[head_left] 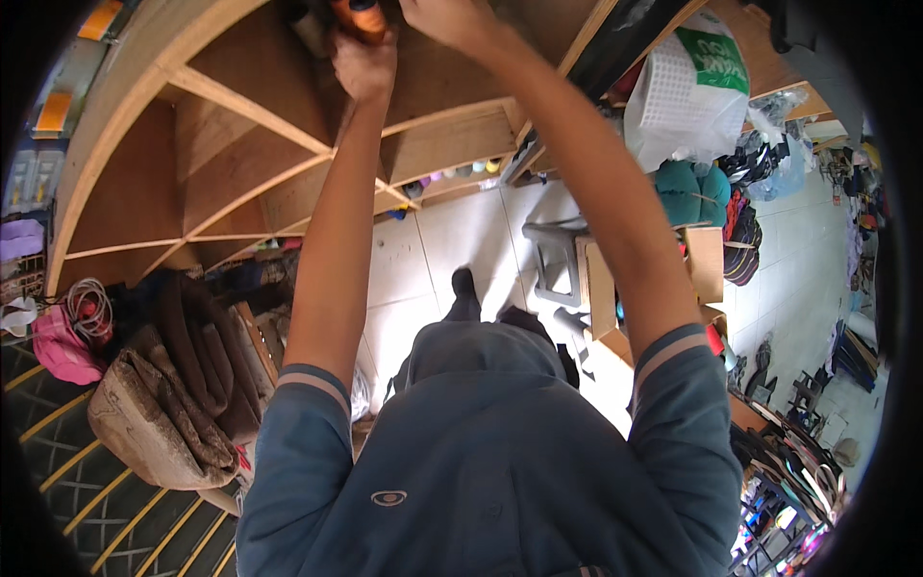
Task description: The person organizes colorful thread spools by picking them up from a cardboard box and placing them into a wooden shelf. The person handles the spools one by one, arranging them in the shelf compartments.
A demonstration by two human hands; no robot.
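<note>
At the top edge my left hand (pixel 365 65) is closed around an orange thread spool (pixel 363 24) with a dark end. Beside it, a little to the right, my right hand (pixel 452 21) is raised. The frame's edge cuts off most of its fingers, so what it holds, if anything, is hidden. Both hands are at the wooden shelf unit (pixel 240 108), which is divided into box-like compartments. A dim cylindrical thing (pixel 310 31) stands in the compartment left of my left hand.
Coloured spools (pixel 452 175) line a low compartment. On the right are a white plastic bag (pixel 687 91), teal bundles (pixel 692 192), a grey stool (pixel 556 260) and a cardboard box (pixel 601 288). Folded brown fabric (pixel 159 409) and a pink bag (pixel 67 344) lie at left.
</note>
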